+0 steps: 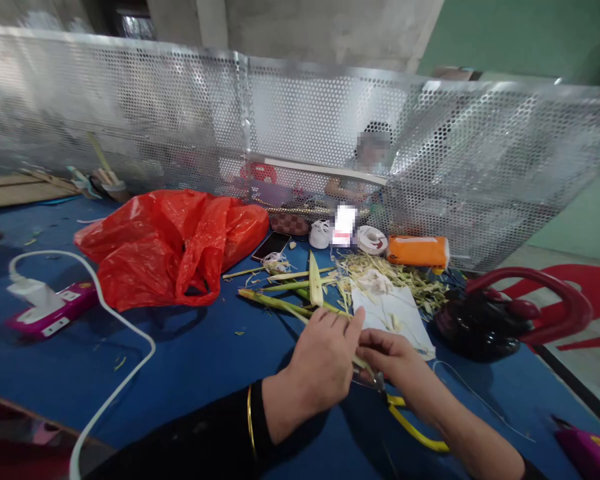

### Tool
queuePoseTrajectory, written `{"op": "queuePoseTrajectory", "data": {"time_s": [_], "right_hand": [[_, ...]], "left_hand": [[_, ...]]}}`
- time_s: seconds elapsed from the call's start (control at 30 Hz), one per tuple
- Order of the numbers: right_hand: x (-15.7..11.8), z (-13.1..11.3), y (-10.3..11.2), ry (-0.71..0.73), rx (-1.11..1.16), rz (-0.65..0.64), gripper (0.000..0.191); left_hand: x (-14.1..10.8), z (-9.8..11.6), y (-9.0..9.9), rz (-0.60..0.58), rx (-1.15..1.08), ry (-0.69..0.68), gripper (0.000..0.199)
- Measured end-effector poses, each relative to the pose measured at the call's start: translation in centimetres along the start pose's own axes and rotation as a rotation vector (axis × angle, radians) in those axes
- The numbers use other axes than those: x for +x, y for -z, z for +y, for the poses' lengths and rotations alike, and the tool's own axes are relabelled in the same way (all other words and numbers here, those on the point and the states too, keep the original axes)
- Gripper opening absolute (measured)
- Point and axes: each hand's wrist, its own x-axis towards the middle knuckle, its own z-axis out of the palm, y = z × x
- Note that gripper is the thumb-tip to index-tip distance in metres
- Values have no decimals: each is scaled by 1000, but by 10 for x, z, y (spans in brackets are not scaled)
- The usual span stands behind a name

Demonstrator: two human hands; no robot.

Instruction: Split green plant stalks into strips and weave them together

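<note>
My left hand [325,357] is closed over a pale green plant stalk, its fingers bent and covering most of it. Close beside it, my right hand [397,363] has thumb and fingers pinched at the stalk's near end. A leafy stalk piece [316,283] points away just beyond my left fingers, and more green stalks [270,301] lie to its left. Under my right wrist is a tool with a yellow loop handle [420,433]; its front part is largely hidden. White paper [403,317] carrying plant scraps lies beyond my right hand, next to a heap of shredded peelings [420,283].
A red plastic bag [165,243] bulges at left, near a purple power strip [75,303] with a white cable [145,340]. At right stands a dark kettle [485,327]. A phone [273,246] and an orange packet [417,251] lie before the perforated metal screen [300,107]; a person sits behind it.
</note>
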Motion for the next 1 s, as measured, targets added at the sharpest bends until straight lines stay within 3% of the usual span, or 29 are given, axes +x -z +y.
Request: {"op": "queuePoseTrajectory", "data": {"time_s": [0.1,0.17,0.3,0.43,0.73,1.0], "right_hand": [[22,-10,17,26,32,224,31],[40,-15,32,57,28,315,36],[79,-21,60,64,-42,469,32],[111,-21,75,21,-160,536,31],[151,-14,64,-44,-556,545,33],[138,-28,59,-58,-1163,607,28]], "left_hand": [[4,-5,8,186,1,83,70],[5,-6,9,237,-61,134,71],[3,-5,0,143,-217,170,60],[2,-4,-6,50,-264,142,45],[3,-5,-1,15,-254,103,33],[2,-6,-7,30,-248,79,23]]}}
